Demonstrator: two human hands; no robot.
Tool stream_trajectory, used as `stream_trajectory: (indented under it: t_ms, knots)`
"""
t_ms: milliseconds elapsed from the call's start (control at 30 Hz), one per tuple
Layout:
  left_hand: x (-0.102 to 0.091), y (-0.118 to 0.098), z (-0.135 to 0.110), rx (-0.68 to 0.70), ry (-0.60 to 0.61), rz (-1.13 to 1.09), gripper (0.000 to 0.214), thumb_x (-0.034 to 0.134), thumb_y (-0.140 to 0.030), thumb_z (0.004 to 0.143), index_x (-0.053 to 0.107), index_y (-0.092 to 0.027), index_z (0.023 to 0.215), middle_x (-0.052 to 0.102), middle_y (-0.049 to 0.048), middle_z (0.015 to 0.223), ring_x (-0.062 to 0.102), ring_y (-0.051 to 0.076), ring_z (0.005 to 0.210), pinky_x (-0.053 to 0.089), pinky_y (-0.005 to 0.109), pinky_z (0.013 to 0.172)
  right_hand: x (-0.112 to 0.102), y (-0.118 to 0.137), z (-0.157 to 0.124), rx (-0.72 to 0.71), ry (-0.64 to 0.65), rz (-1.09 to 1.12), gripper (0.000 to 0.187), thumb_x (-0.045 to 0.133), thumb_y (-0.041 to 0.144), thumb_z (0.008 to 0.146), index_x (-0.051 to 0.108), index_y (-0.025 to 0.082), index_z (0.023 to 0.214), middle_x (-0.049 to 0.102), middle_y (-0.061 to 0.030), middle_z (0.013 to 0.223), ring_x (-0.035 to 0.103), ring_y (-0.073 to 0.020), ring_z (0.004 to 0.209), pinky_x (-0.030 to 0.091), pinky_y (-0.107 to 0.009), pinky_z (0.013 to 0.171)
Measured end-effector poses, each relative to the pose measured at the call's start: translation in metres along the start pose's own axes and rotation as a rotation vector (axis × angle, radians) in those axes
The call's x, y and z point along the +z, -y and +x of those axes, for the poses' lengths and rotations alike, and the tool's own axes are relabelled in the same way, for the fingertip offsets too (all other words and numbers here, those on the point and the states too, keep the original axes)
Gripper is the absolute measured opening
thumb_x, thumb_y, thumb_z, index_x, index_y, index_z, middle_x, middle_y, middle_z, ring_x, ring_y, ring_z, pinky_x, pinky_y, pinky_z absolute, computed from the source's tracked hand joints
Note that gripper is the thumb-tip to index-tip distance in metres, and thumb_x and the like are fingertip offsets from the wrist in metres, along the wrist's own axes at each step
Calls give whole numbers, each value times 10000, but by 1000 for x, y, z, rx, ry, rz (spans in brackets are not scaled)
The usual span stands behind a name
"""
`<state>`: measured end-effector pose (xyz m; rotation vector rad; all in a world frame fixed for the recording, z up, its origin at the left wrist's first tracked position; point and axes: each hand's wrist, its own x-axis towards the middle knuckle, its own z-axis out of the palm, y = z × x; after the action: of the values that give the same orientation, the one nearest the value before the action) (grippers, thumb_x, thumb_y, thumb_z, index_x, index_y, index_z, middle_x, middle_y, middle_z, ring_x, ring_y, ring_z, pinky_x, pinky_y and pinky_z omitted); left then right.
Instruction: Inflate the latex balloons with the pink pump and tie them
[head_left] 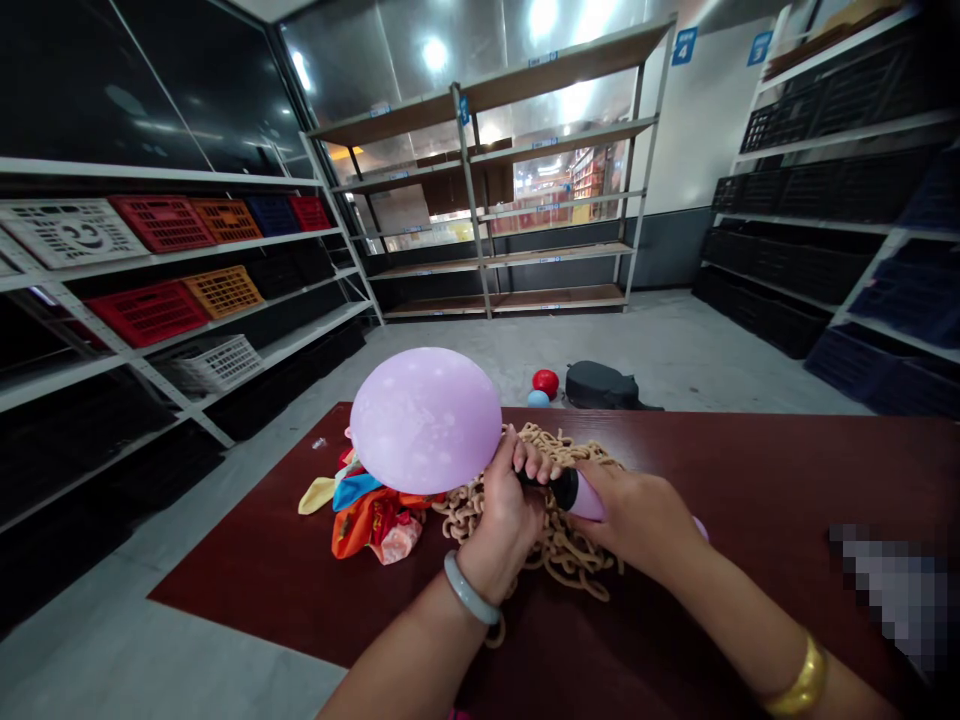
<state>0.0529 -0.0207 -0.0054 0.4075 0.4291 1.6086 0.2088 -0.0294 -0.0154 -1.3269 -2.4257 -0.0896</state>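
Observation:
An inflated light-purple balloon (425, 420) sits above the table's far left part. My left hand (514, 500) is closed around its neck, where it meets the black end of a hand balloon pump (590, 498). The balloon's mouth is hidden by my fingers. Wrapped round the pump's purple body is my right hand (637, 520); a bit of purple shows beyond it. Beneath both hands spreads a tangled heap of beige cord (562, 560). Left of the cord lie several limp pieces in orange, blue, yellow and pink, like uninflated balloons (360, 525).
The dark red-brown table (277, 560) has its far edge just beyond the balloon. On the floor behind are a red balloon (545, 382), a light-blue balloon (538, 399) and a dark bag (601, 384). Shelves with crates (161, 222) line the sides. A pixelated patch covers the right.

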Motion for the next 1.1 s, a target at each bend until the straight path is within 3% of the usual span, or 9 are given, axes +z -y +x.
stream_trajectory:
  t_ms: [267,367,467,633,800,933,1100]
  knots:
    - [-8,-84,18,185,-40,-106,475,554,-259,859,212,-193,536,185,-71,412,211,73,349,214,232,405,-5,-10,1,-31,-15,-18,471,566,502,814,536,251,1212,690,-63,1092,670,-253,909,500,-345,698]
    - [-11,-95,20,220,-37,-145,465,549,-245,856,216,-194,535,186,-73,413,210,73,346,219,230,405,-8,-15,1,-40,-27,-77,494,577,492,809,527,237,1229,686,-66,1105,676,-252,871,496,-341,664]
    - [-12,-81,20,206,-60,-184,458,562,-251,853,234,-193,539,203,-74,420,219,74,355,235,233,416,-8,-18,0,-36,-54,-148,511,587,467,806,516,211,1242,690,-74,1072,675,-253,831,484,-339,628]
    - [-10,-33,14,101,-86,-172,431,581,-281,855,292,-190,549,270,-64,450,287,82,402,310,248,477,-6,-13,-3,-27,-59,-197,504,600,422,800,510,189,1237,689,-85,1027,667,-246,783,469,-332,604]
    - [-2,5,-2,9,-15,-88,377,566,-334,874,383,-182,582,342,-43,507,368,102,476,373,279,559,-3,-4,-4,-28,-28,-143,451,612,397,788,525,196,1183,681,-93,1059,662,-248,833,472,-327,642]
    - [1,15,-8,3,7,-58,377,555,-344,881,393,-179,584,349,-39,517,373,103,486,389,290,590,-1,0,-2,-6,0,-115,424,613,394,783,537,195,1150,673,-105,1081,662,-246,831,468,-327,651]
    - [-3,17,-4,11,-65,-60,380,586,-329,857,376,-181,576,327,-48,492,349,93,448,360,273,541,3,-1,1,2,53,-71,384,592,437,792,550,230,1113,698,-57,964,669,-255,796,455,-334,616]
